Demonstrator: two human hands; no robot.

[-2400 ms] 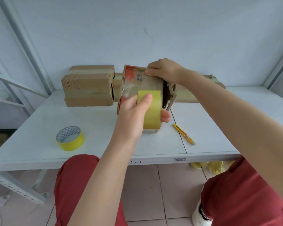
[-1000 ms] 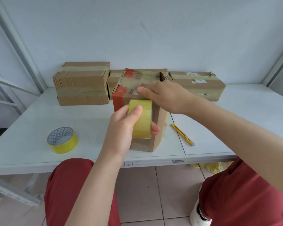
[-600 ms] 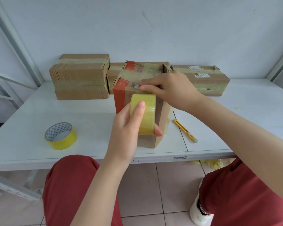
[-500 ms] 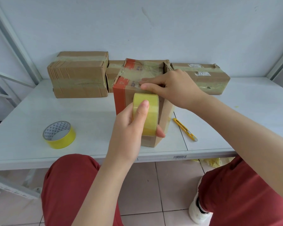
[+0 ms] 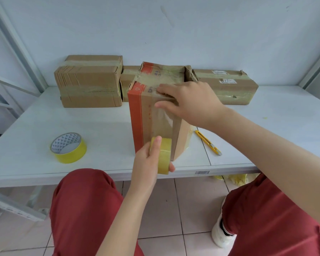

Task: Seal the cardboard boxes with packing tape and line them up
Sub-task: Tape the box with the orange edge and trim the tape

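Note:
A cardboard box with an orange edge (image 5: 146, 115) stands upright near the front of the white table (image 5: 35, 126). My left hand (image 5: 148, 161) grips a roll of clear yellowish tape (image 5: 163, 156) low against the box's front face, and a strip of tape runs from the roll up the face. My right hand (image 5: 190, 102) presses the tape at the box's top front edge, fingers on top and thumb on the front. Three taped boxes stand along the wall: a large one (image 5: 89, 84), a small one (image 5: 127, 78) partly hidden, and a long flat one (image 5: 227, 85).
A second yellow tape roll (image 5: 68, 147) lies flat on the table at the left. A yellow utility knife (image 5: 208, 143) lies right of the upright box. Metal shelf struts (image 5: 13, 50) rise at the left and right. My knees in red trousers are below the table edge.
My left hand has pulled the tape roll down the box's front face from near the top to near the bottom. My right hand stays pressed at the top edge.

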